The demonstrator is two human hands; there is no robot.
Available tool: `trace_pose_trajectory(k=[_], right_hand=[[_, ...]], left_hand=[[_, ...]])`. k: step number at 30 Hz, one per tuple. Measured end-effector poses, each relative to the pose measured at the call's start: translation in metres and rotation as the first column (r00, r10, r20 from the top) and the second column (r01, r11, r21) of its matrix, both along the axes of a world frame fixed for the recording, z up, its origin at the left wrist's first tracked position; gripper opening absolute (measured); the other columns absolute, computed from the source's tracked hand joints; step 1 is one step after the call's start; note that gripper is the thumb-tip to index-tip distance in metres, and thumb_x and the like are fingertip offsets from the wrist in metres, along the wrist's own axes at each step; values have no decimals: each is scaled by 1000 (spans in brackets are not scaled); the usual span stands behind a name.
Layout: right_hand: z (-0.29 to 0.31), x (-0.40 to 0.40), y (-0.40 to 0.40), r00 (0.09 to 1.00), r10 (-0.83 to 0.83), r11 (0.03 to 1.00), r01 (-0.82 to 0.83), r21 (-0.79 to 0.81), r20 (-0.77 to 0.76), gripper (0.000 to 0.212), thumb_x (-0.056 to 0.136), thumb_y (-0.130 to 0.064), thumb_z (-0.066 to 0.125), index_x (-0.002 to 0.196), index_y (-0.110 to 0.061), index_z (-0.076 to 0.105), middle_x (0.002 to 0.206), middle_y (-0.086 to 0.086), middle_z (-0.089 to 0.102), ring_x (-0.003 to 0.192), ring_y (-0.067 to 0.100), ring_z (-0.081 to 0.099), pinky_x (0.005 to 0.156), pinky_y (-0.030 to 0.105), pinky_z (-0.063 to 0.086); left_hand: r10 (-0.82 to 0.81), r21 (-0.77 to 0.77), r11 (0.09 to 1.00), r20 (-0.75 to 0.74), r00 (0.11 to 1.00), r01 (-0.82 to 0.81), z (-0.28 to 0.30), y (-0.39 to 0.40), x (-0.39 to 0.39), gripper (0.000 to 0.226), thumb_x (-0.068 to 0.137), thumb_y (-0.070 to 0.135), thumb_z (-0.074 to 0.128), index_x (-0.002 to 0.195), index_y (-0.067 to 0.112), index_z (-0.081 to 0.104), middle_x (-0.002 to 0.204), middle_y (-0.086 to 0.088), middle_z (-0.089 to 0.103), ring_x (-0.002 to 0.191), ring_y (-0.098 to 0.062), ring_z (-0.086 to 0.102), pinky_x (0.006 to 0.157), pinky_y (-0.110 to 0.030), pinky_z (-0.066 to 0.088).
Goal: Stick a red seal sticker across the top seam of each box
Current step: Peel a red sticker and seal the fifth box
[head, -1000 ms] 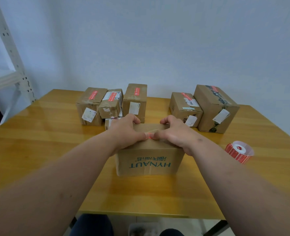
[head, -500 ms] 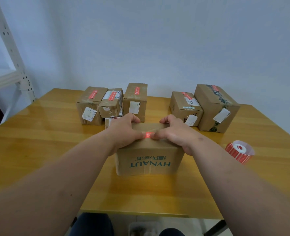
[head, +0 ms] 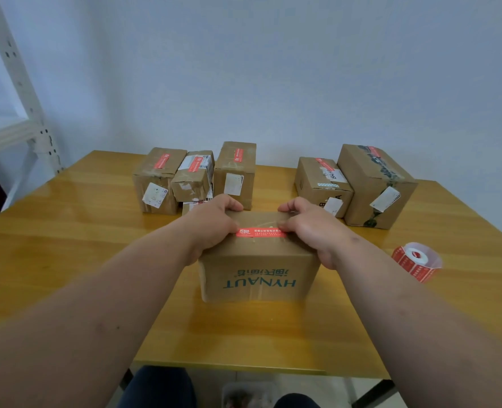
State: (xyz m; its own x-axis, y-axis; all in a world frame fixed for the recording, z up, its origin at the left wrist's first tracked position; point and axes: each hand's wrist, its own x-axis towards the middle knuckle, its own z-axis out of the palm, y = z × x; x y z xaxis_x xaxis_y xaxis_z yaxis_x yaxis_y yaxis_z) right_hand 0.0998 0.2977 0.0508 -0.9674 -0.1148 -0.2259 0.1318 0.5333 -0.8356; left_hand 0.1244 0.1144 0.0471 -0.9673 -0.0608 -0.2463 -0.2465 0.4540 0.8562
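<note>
The left hand [head: 214, 228] and the right hand [head: 311, 228] both lie on the top of the brown cardboard box with blue "HYNAUT" print [head: 258, 278], their fingers curled over its far edge; so each grip holds this box from its own side. The thumbs press on the two ends of the long red seal sticker with white text [head: 260, 232], which lies flat across the top of the box, between the hands. The box stands on the yellow wooden table [head: 67, 245], near the front edge and in the middle. To the right of it, well apart, the roll of red seal stickers [head: 416, 262] rests on the table. Behind the box, near the wall, there are more brown cardboard boxes: a group of three boxes on the left [head: 193, 178] and two bigger boxes on the right [head: 358, 187]. Each of them carries a red sticker on its top. At the left edge a white metal shelf frame [head: 14, 83] stands beside the table.
</note>
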Motion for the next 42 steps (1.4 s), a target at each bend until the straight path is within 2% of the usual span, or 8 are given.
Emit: trace_pose_trajectory(k=[8,14,18,22,28,36,39,42], right_hand=[[0,5,1,999,46,998,-46,-36,14,49,80,-22,78,122,-28,55,123,2,49,105,24,56,82,33,50],[1,3,2,996,32,992,-22,-126,80,36,83,-13,65,116,-27,57,122,7,54,102,24,56,84,36,49],[-4,3,-6,998,24,994,-19,109,-51,66,69,-43,82,126,-28,50,121,-1,44,106,20,51,82,35,48],[-1,1,-7,998,49,994,-45,95,-35,49,79,-28,71,123,-25,51,127,4,40,97,17,49,70,28,42],[-2,-2,-18,998,59,905,-44,423,-22,98,56,-76,70,136,-27,41,130,3,36,120,29,45,98,49,45],[4,3,-11,998,49,983,-53,173,28,57,77,-32,72,129,-21,51,128,4,40,105,25,49,70,32,44],[6,3,-2,995,35,999,-33,-19,95,51,81,-8,60,129,-22,55,121,8,53,103,26,55,81,37,51],[4,4,-1,995,36,997,-30,-67,97,50,83,-13,63,130,-27,55,123,6,55,107,26,56,91,38,50]], left_hand=[[-81,35,996,24,996,80,3,-6,2,41,88,15,68,124,31,54,116,-2,53,100,-22,56,83,-35,52],[-97,158,984,85,992,83,9,-9,5,40,89,9,63,124,26,55,120,-4,54,105,-26,56,83,-35,53],[-77,30,997,22,997,76,4,-1,4,45,83,22,75,121,30,52,109,0,53,91,-18,55,68,-28,47],[-65,126,990,62,996,57,7,-6,5,46,88,0,58,124,28,56,117,-6,54,98,-24,57,74,-31,51],[-61,60,996,41,997,58,5,-4,4,41,91,7,45,124,29,56,116,-6,52,103,-26,53,86,-37,49],[-92,3,996,11,996,92,6,-1,7,32,98,19,45,129,28,51,114,-2,53,99,-20,54,81,-33,47],[-100,-75,992,-21,995,98,1,0,7,38,92,39,62,127,31,49,118,0,52,101,-19,54,81,-34,49],[-52,-152,987,-59,997,43,-2,2,6,50,81,42,74,124,34,50,117,0,51,105,-22,52,87,-38,51]])
